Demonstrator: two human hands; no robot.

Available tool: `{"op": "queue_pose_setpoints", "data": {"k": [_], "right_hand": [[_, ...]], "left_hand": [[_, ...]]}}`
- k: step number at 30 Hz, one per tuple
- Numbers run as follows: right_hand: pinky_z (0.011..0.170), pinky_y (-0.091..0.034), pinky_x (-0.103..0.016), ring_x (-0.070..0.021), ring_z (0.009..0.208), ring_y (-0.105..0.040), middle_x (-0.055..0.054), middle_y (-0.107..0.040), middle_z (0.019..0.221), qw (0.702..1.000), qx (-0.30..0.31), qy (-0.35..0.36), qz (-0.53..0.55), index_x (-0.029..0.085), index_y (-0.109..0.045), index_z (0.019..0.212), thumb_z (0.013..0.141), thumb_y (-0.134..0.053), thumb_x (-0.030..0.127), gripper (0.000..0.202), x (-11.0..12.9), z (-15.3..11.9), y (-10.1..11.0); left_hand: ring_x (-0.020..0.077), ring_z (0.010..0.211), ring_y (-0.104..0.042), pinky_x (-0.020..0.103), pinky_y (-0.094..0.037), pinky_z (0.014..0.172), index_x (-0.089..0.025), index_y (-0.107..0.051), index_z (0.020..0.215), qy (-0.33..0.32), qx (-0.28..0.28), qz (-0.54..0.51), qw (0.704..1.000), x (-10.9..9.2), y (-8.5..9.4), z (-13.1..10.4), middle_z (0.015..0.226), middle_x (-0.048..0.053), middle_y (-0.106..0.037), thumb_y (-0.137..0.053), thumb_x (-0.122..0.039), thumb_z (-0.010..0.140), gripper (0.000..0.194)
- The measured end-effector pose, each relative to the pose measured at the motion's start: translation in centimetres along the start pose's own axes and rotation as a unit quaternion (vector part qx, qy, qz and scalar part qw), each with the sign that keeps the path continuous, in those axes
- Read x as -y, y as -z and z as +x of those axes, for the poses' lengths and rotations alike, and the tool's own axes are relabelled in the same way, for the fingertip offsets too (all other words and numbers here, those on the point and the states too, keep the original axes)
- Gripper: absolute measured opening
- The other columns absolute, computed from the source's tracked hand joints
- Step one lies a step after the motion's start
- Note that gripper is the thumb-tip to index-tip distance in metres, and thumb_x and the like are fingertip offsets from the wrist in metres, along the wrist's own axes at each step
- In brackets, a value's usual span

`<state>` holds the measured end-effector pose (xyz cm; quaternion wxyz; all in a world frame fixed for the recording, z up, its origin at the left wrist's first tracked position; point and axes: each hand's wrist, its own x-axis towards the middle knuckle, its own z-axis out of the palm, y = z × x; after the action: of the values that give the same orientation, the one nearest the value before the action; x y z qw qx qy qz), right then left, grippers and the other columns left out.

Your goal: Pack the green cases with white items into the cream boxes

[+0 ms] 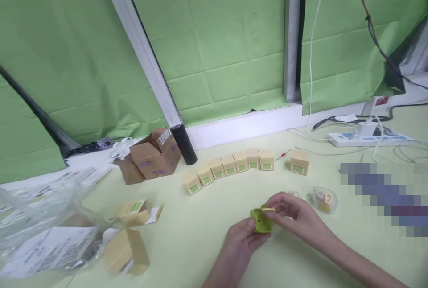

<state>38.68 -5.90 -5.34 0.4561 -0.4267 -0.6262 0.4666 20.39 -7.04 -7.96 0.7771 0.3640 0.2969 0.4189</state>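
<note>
My left hand (240, 236) has its thumb and fingers closed around a small hollow yellow-green plastic shell (261, 224), its cavity turned towards me with a small dark hole inside. At the shell's upper right edge, my right hand (292, 212) pinches a thin pale-yellow pin-like piece (268, 209) with a wider end. Whether the pin touches the shell is hard to tell. Just beyond the right hand lies a clear plastic container (324, 199) with small yellow and pale parts inside. Another small clear item (294, 194) is partly hidden behind that hand.
Several small tan boxes (229, 165) stand in a curved row, with one box (299, 162) apart at right. A red screwdriver (283, 154), black cylinder (183, 144), cardboard carton (157, 154) and power strip (368, 138) sit behind. Opened boxes (127, 250) and plastic wrap (50, 234) lie left.
</note>
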Motion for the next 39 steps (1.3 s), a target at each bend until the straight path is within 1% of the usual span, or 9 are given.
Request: {"op": "queue_pose_setpoints", "data": {"k": [3, 7, 9, 14, 19, 27, 31, 35, 39], "right_hand": [[0.068, -0.049, -0.033, -0.019, 0.078, -0.061, -0.004, -0.066, 0.082, 0.984, 0.018, 0.089, -0.156, 0.022, -0.065, 0.085, 0.087, -0.053, 0.035, 0.017, 0.2, -0.4, -0.2], [0.066, -0.044, -0.036, -0.0208, 0.079, -0.055, -0.007, -0.06, 0.086, 0.915, 0.023, 0.208, -0.346, 0.021, -0.065, 0.084, 0.089, -0.046, 0.022, 0.019, 0.1, -0.8, -0.2], [0.064, -0.043, -0.036, -0.0206, 0.077, -0.053, -0.007, -0.059, 0.084, 0.892, 0.031, 0.22, -0.394, 0.02, -0.064, 0.079, 0.088, -0.045, 0.019, 0.021, 0.1, -0.8, -0.3], [0.064, -0.039, -0.033, -0.0184, 0.075, -0.05, -0.004, -0.057, 0.08, 0.86, 0.078, 0.238, -0.445, 0.019, -0.06, 0.075, 0.088, -0.045, 0.014, 0.02, 0.2, -0.9, -0.3], [0.063, -0.036, -0.031, -0.017, 0.072, -0.05, -0.002, -0.056, 0.078, 0.829, 0.111, 0.261, -0.483, 0.02, -0.057, 0.08, 0.091, -0.041, 0.013, 0.02, 0.1, -0.9, -0.4], [0.061, -0.036, -0.03, -0.017, 0.067, -0.048, -0.003, -0.055, 0.071, 0.842, 0.038, 0.254, -0.474, 0.018, -0.055, 0.068, 0.09, -0.04, 0.013, 0.027, -0.5, -0.8, -1.0], [0.063, -0.037, -0.031, -0.0173, 0.069, -0.051, -0.002, -0.058, 0.074, 0.846, 0.05, 0.251, -0.467, 0.019, -0.058, 0.073, 0.091, -0.041, 0.015, 0.025, -0.5, -0.8, -0.9], [0.065, -0.039, -0.03, -0.0156, 0.068, -0.052, -0.001, -0.058, 0.072, 0.877, 0.058, 0.239, -0.413, 0.021, -0.057, 0.073, 0.093, -0.042, 0.019, 0.025, -0.5, -0.8, -0.9], [0.063, -0.04, -0.03, -0.017, 0.07, -0.051, -0.002, -0.057, 0.071, 0.866, 0.079, 0.269, -0.415, 0.02, -0.056, 0.073, 0.092, -0.038, 0.014, 0.027, -0.5, -1.0, -1.2]], "left_hand": [[0.0177, 0.094, -0.059, 0.032, -0.041, 0.091, -0.009, -0.068, 0.1, -0.013, 0.007, 0.009, 1.0, 0.0, -0.2, 0.0, 0.103, 0.012, -0.067, -0.055, -0.027, 0.085, 0.027], [0.0168, 0.091, -0.06, 0.031, -0.043, 0.089, -0.008, -0.068, 0.097, -0.011, 0.008, 0.021, 1.0, 0.0, -0.4, 0.0, 0.098, 0.013, -0.068, -0.055, -0.03, 0.086, 0.028], [0.0168, 0.089, -0.06, 0.031, -0.043, 0.088, -0.008, -0.069, 0.095, -0.008, 0.004, 0.028, 1.0, 0.1, -0.4, 0.0, 0.096, 0.013, -0.069, -0.057, -0.031, 0.084, 0.028], [0.0163, 0.08, -0.062, 0.03, -0.047, 0.081, -0.008, -0.071, 0.087, 0.008, -0.037, 0.044, 0.998, 0.4, -0.4, 0.1, 0.088, 0.012, -0.07, -0.065, -0.036, 0.077, 0.03], [0.0173, 0.084, -0.061, 0.034, -0.045, 0.086, -0.008, -0.07, 0.09, 0.001, -0.022, 0.053, 0.998, -0.1, -0.9, -0.1, 0.088, 0.012, -0.069, -0.061, -0.038, 0.08, 0.032], [0.0149, 0.074, -0.058, 0.03, -0.047, 0.076, -0.011, -0.068, 0.075, 0.011, -0.047, 0.069, 0.996, 0.6, -0.3, 0.3, 0.075, 0.006, -0.064, -0.071, -0.04, 0.07, 0.03], [0.0146, 0.072, -0.057, 0.03, -0.047, 0.073, -0.01, -0.067, 0.076, 0.01, -0.05, 0.075, 0.996, 0.5, -0.5, 0.3, 0.074, 0.007, -0.063, -0.069, -0.045, 0.07, 0.035], [0.0149, 0.074, -0.058, 0.029, -0.047, 0.074, -0.009, -0.068, 0.082, 0.014, -0.045, 0.08, 0.996, 0.5, -0.7, 0.2, 0.08, 0.009, -0.065, -0.063, -0.049, 0.074, 0.041], [0.0142, 0.065, -0.058, 0.028, -0.046, 0.066, -0.009, -0.066, 0.074, 0.011, -0.046, 0.094, 0.994, 1.0, -0.2, 0.4, 0.071, 0.008, -0.065, -0.067, -0.048, 0.071, 0.04]]}}
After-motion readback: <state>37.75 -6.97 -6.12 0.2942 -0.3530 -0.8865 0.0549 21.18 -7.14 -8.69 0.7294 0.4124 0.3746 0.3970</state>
